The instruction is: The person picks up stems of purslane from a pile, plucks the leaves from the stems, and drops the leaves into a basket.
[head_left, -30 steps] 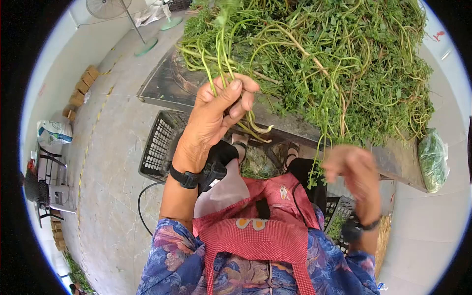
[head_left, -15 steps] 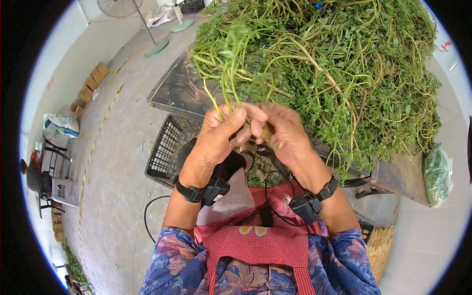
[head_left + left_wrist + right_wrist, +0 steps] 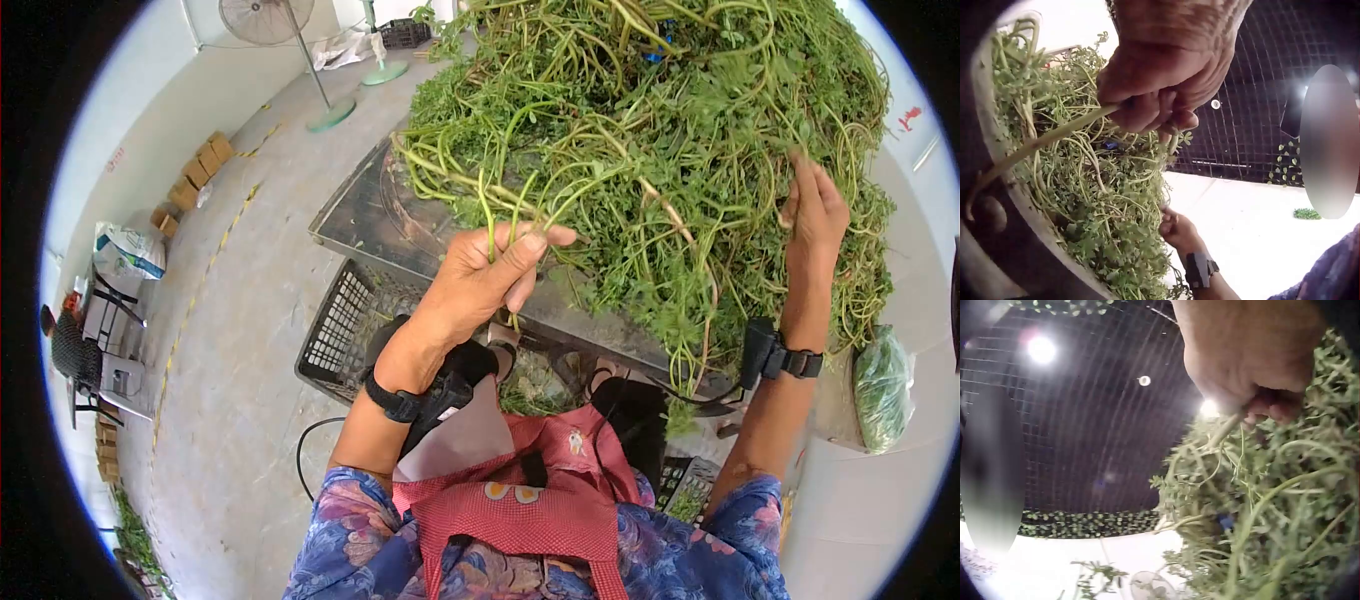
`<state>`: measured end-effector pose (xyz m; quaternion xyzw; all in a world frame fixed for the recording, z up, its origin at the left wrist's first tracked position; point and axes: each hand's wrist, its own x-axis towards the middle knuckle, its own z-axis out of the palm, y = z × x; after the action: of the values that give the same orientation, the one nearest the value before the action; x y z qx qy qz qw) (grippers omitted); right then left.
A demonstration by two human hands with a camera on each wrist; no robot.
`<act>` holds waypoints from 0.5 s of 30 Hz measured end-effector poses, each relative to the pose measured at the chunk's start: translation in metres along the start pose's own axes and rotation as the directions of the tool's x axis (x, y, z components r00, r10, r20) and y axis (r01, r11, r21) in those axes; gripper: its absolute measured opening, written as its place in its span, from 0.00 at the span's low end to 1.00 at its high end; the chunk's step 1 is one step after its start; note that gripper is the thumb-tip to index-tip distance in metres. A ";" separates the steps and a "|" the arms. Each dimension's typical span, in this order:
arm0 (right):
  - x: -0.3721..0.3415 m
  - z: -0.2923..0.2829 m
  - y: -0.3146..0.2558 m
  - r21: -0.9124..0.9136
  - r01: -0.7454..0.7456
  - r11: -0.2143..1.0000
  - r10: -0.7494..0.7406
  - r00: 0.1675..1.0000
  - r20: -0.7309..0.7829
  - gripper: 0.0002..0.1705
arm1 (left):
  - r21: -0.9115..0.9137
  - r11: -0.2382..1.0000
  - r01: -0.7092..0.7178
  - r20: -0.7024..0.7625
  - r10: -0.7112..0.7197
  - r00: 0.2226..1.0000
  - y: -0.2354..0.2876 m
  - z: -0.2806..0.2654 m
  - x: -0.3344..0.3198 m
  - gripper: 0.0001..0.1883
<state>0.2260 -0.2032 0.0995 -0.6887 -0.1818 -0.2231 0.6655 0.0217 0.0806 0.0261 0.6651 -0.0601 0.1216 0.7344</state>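
A big heap of leafy green stems (image 3: 640, 170) lies on a dark table (image 3: 360, 215). My left hand (image 3: 492, 275) pinches several green stems (image 3: 488, 205) between thumb and fingers near the table's front edge; in the left wrist view that hand (image 3: 1166, 75) has one long stem (image 3: 1041, 140) trailing from it. Over the right part of the heap, my right hand (image 3: 815, 215) is among the greens. The right wrist view has this hand (image 3: 1254, 356) with its curled fingers round a stem (image 3: 1225, 430).
Below the table's left edge stands a black crate (image 3: 335, 325). A bag of greens (image 3: 882, 390) is at the right. Fans (image 3: 330, 115), boxes (image 3: 205, 160) and a seated person (image 3: 75, 345) are farther off at the left.
My right hand has moved away from my left hand, up and right to the heap. The leafy tops above my left hand are gone; short stems show there now.
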 end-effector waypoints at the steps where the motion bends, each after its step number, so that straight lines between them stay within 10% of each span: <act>1: 0.010 -0.020 0.018 -0.180 -0.095 0.979 0.098 0.995 0.009 0.14 | 0.012 1.000 -0.011 0.024 0.011 1.000 0.001 0.000 0.002 0.17; 3: 0.009 -0.040 0.045 -0.358 -0.182 0.916 0.195 0.981 -0.002 0.14 | 0.022 1.000 -0.006 0.023 0.006 1.000 0.004 0.002 0.009 0.16; 5: -0.005 -0.057 0.057 -0.939 0.298 0.172 -0.272 0.930 0.245 0.13 | 0.000 1.000 0.014 0.039 -0.014 0.999 0.010 0.006 0.018 0.16; 7: -0.030 -0.022 -0.004 -0.703 0.404 0.586 -0.376 0.903 0.206 0.12 | 0.013 1.000 -0.002 0.058 0.001 0.998 0.012 0.011 0.029 0.17; 9: -0.065 0.009 -0.051 -0.415 0.288 0.863 -0.134 0.923 0.362 0.11 | 0.034 0.999 0.011 0.092 -0.014 0.996 0.008 0.015 0.033 0.18; 11: -0.081 0.032 -0.057 -0.180 0.319 0.931 -0.126 0.741 0.660 0.09 | -0.130 0.988 0.080 0.174 -0.057 0.983 0.005 0.017 0.038 0.20; 15: -0.099 0.073 -0.022 0.121 -0.189 0.974 0.076 0.784 0.617 0.19 | -0.276 0.952 0.137 0.259 -0.064 0.964 -0.009 0.018 0.035 0.20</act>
<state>0.1362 -0.1248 0.0620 -0.6732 -0.3560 0.0745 0.6438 0.0595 0.0652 0.0280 0.5619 -0.1341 -0.0098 0.8162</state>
